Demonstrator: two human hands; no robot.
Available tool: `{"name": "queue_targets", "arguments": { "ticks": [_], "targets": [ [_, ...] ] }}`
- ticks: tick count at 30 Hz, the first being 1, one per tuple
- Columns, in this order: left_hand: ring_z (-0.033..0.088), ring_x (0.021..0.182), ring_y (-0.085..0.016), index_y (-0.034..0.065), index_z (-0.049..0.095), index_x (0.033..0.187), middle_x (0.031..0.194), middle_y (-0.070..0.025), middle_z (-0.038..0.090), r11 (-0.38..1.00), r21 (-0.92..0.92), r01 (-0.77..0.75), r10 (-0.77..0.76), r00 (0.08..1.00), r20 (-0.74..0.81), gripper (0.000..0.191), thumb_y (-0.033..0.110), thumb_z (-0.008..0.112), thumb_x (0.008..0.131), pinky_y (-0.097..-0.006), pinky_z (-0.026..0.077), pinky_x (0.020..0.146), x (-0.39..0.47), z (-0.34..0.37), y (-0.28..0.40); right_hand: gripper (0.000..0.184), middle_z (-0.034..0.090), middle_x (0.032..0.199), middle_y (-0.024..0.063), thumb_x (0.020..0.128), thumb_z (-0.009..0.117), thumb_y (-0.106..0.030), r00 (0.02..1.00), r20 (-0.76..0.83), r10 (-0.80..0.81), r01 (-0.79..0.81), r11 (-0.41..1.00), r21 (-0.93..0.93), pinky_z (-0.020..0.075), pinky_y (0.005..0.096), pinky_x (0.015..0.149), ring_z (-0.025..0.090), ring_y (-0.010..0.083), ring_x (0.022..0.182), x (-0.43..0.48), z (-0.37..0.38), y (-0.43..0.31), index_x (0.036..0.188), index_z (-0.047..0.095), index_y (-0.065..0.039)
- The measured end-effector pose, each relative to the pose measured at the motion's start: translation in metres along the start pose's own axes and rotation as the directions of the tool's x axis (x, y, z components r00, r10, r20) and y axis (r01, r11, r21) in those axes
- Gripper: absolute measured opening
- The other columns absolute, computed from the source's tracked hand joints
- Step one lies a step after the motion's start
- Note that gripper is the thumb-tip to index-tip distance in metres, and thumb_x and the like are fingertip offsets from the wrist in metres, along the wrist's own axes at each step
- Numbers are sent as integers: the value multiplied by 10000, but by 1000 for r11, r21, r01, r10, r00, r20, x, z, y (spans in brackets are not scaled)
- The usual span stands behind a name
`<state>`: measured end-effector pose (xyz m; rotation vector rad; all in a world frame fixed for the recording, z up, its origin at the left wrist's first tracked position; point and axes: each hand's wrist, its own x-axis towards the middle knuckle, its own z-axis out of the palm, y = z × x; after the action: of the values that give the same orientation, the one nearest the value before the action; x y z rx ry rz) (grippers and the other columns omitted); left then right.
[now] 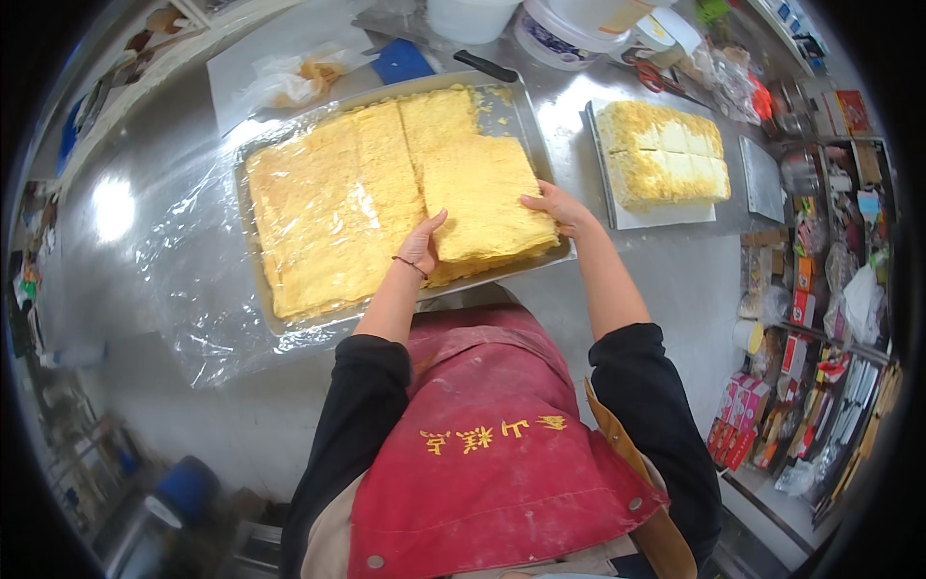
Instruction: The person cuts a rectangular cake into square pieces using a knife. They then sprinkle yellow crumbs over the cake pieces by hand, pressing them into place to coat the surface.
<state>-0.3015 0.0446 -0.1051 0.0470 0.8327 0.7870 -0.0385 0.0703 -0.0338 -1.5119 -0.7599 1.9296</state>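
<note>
A rectangular stack of thin yellow pastry sheets [481, 195] is gripped at its two sides. My left hand [421, 244] has its thumb on the top at the left edge, the fingers hidden. On the right edge, my right hand [561, 208] holds it the same way. Beneath and beside it lie larger yellow pastry sheets [325, 217], cut by a lengthwise line, in a shallow metal tray [539, 130]. Clear plastic film [210, 311] covers the left part of the tray. Whether the stack is lifted off the sheets below, I cannot tell.
A crumb-coated cake [665, 155], scored into blocks, sits on a board to the right. A black-handled knife [486, 66] rests across the tray's far rim. White tubs [557, 36], red-handled scissors [651, 76] and crumpled paper [296, 79] stand or lie behind. Packed shelves [817, 289] rise at right.
</note>
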Motion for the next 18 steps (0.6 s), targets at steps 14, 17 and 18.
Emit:
{"name": "queue_targets", "arguments": {
  "ticks": [14,17,18],
  "targets": [
    [535,1101,-262,58,424,1273,1206,-107,534,912,-264,-314,277,946,-170,434,49,579,868,-431,461,936,-8,35,-28,680,446,1304,209,816,671,-303,808,-241,-538,274,705,-654,344,362,1009,450,290,1189,-2,-5,-6,1315,372,48],
    [500,1151,-281,51,431,1275,1242,-114,521,854,-336,-398,324,911,-256,416,108,564,885,-454,409,989,-7,44,-43,718,402,1343,181,833,660,-257,861,-295,-414,364,907,-212,325,371,1026,404,260,1235,-9,11,24,1376,274,11],
    [486,1171,-290,46,436,1273,1257,-118,516,838,-340,-427,344,897,-278,409,137,558,893,-462,385,1013,-7,48,-49,685,422,1329,168,846,647,-226,916,-270,-296,304,953,-15,337,375,1018,415,249,1227,-9,16,32,1375,274,0]
  ]
}}
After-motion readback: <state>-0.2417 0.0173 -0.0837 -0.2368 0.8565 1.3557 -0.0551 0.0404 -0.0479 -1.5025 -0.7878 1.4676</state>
